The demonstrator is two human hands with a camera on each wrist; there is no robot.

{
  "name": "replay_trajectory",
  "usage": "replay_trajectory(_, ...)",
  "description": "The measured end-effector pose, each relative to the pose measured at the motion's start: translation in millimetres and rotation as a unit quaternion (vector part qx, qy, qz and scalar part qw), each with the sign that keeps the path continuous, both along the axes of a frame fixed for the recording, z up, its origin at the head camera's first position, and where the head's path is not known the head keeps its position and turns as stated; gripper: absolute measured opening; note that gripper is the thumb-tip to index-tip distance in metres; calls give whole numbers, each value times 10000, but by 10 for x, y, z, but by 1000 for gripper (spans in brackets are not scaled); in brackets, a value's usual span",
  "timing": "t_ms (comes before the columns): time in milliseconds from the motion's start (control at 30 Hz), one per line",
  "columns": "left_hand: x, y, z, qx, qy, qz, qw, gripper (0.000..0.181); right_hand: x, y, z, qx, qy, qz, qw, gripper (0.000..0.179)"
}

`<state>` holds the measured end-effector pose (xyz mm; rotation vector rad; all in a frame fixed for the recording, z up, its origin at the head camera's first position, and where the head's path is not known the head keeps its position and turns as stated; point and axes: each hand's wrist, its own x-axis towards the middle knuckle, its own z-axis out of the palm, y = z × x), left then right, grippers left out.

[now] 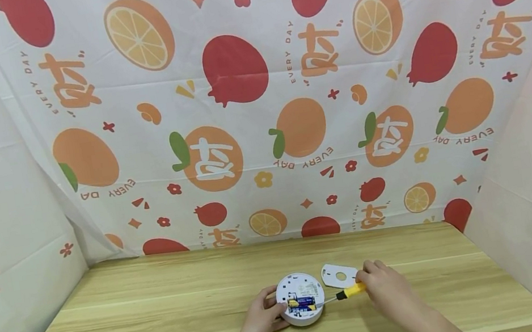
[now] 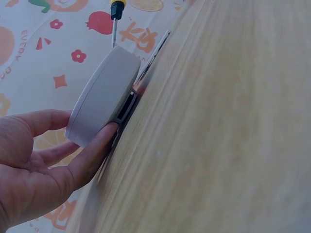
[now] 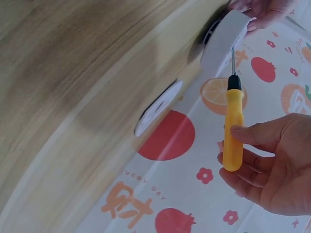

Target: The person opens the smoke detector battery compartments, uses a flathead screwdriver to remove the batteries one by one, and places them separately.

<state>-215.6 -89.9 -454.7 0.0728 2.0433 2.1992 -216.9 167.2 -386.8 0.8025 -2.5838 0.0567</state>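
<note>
A round white battery-powered device (image 1: 298,284) sits tilted on the wooden table, its back face up with two blue-and-yellow batteries (image 1: 301,304) in its compartment. My left hand (image 1: 262,313) grips its left rim, thumb and fingers on either side; the left wrist view shows the device's side wall (image 2: 102,92). My right hand (image 3: 272,165) holds a screwdriver (image 3: 233,128) by its yellow handle. The metal shaft reaches the device beside the batteries; exactly what the tip touches is too small to tell.
A flat white mounting plate (image 1: 332,280) with a round hole lies just behind the screwdriver, right of the device. The wooden table (image 1: 164,313) ends at a fruit-print cloth (image 1: 268,183) behind, with pale cloth at both sides.
</note>
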Motion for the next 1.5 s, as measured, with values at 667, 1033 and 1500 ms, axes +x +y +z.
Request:
replay_trajectory(667, 33, 26, 16, 89, 87, 126, 9998, 52, 216, -431, 306, 1773, 1407, 45, 9740, 16)
replay_trajectory(1033, 22, 39, 5, 175, 128, 171, 9996, 54, 189, -477, 361, 2100, 1584, 172, 9646, 15)
replay_trajectory(1500, 3, 30, -19, 196, -54, 183, 9996, 55, 93, -367, 318, 1928, 1491, 223, 9696, 14)
